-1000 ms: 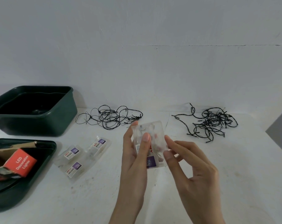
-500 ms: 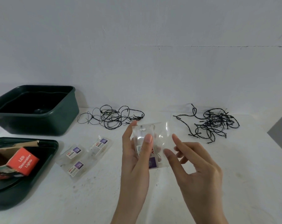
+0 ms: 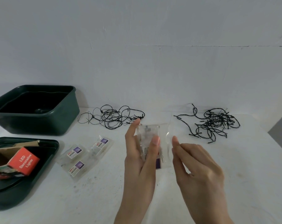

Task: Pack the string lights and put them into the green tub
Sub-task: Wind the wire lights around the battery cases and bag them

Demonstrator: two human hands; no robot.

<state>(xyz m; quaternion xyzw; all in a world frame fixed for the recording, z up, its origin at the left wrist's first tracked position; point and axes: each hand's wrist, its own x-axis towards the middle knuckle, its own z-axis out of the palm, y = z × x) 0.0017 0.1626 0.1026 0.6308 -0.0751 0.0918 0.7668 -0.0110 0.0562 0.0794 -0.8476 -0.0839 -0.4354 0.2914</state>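
My left hand [image 3: 139,160] pinches a clear plastic packet [image 3: 149,139] with a purple label, holding it upright above the white table [image 3: 233,183]. Just right of the packet is my right hand [image 3: 200,165], fingers spread, apart from it or barely brushing its loose flap. Two tangles of black string lights lie at the back: one [image 3: 112,118] behind my left hand, one [image 3: 214,124] at the right. The dark green tub [image 3: 62,120] stands at the back left, with something small and dark at its bottom.
Three more labelled clear packets [image 3: 87,155] lie left of my hands. A dark green lid [image 3: 24,188] at the front left carries an opened red box [image 3: 22,162] marked LED Decorative Lights. A white wall runs behind the table.
My right hand has let go of the packet and drawn slightly to the right, its fingers spreading. The packet's right flap has sprung open. My left hand keeps its hold.
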